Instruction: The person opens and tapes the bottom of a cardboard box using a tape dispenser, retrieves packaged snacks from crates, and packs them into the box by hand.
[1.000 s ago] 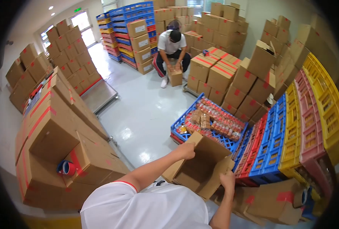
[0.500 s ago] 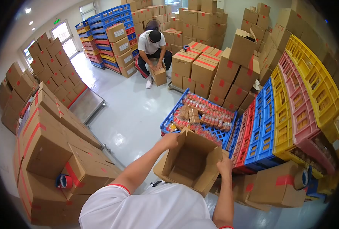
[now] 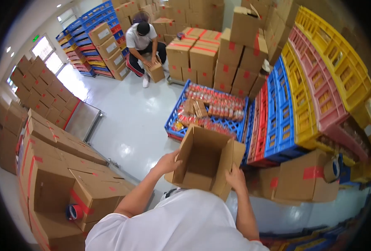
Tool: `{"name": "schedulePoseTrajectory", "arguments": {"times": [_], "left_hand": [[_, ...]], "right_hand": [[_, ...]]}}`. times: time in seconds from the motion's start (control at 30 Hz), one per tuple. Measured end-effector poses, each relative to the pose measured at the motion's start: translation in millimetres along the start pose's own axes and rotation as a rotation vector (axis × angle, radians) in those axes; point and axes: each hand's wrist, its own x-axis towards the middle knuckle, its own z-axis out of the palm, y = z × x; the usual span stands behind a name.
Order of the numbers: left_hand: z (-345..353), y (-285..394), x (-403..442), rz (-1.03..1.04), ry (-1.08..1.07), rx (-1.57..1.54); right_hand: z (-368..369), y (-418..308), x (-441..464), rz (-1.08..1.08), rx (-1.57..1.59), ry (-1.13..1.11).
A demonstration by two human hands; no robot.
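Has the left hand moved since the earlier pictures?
Yes. Against the low blue crate, the left hand has moved away from it, toward the wearer's white shirt.

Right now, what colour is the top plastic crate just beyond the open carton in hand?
The top plastic crate is blue, seen best in the head view.

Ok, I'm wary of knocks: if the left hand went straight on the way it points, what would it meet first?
The open carton: the left hand points rightward at its left side and seems to touch it, though depth there is hard to judge.
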Motion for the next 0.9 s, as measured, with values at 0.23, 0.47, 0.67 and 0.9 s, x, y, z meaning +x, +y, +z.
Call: {"name": "schedulePoseTrajectory", "arguments": {"times": [0.23, 0.47, 0.67, 0.9], "left_hand": [[10.6, 44.7, 6.7, -0.048, 0.134, -0.189], [11.0, -20.0, 20.1, -0.068, 0.005, -0.639], [59.4, -75.2, 28.3, -0.194, 0.295, -0.667], [82.0, -43.1, 58.8, -0.298, 0.030, -0.626]], "right_hand": [[6.1, -7.0, 0.3, 0.017, 0.060, 0.009], [18.3, 45.4, 8.3, 0.102, 0.409, -0.139], [80.5, 102.7, 9.5, -0.018, 0.912, 0.299], [119.8, 100.2, 28.9, -0.073, 0.095, 0.312]]}}
